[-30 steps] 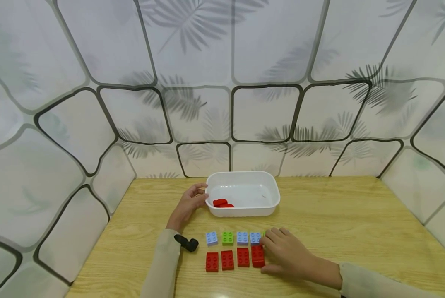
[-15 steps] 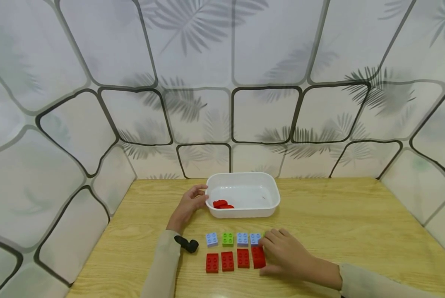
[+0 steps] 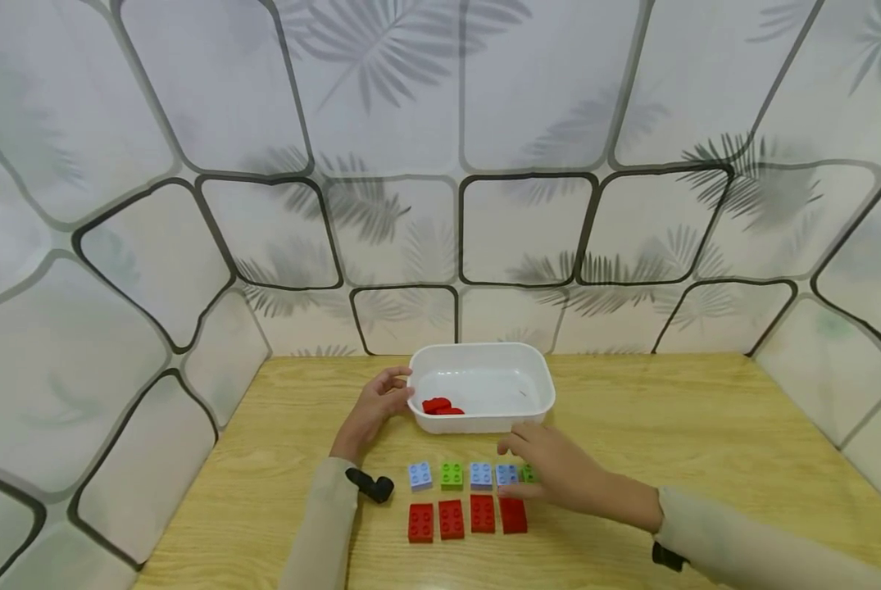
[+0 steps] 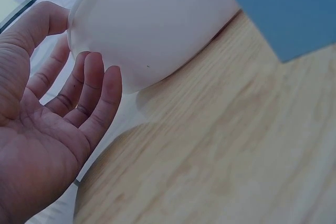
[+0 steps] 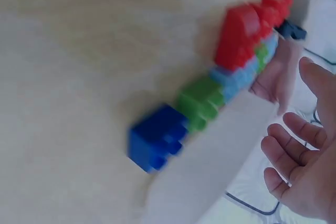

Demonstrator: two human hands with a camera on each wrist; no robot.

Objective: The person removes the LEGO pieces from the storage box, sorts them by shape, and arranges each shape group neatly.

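My left hand [image 3: 372, 406] touches the left end of a white plastic tub [image 3: 484, 424], fingertips against its wall and rim. Two or more red toy bricks [image 3: 440, 406] lie in the tub's front left corner. Over the right end of two brick rows hovers my right hand [image 3: 558, 467], its fingers loosely bent and holding nothing. Just below its thumb sits a red sloped brick [image 3: 514, 518], the last of the front row. A green brick [image 3: 529, 474] shows partly beside the hand. The dark blue brick [image 5: 157, 137] is hidden under the hand in the head view.
Three more red bricks [image 3: 451, 519] stand in the front row. Behind them are light blue bricks [image 3: 420, 476] and another green brick [image 3: 451, 476]. All stand on a wood-grain table [image 3: 706, 426]. Patterned cloth walls [image 3: 529, 229] enclose the back and sides.
My right hand has let go of the red sloped brick and moved up and away, toward the tub. The left hand stays at the tub.
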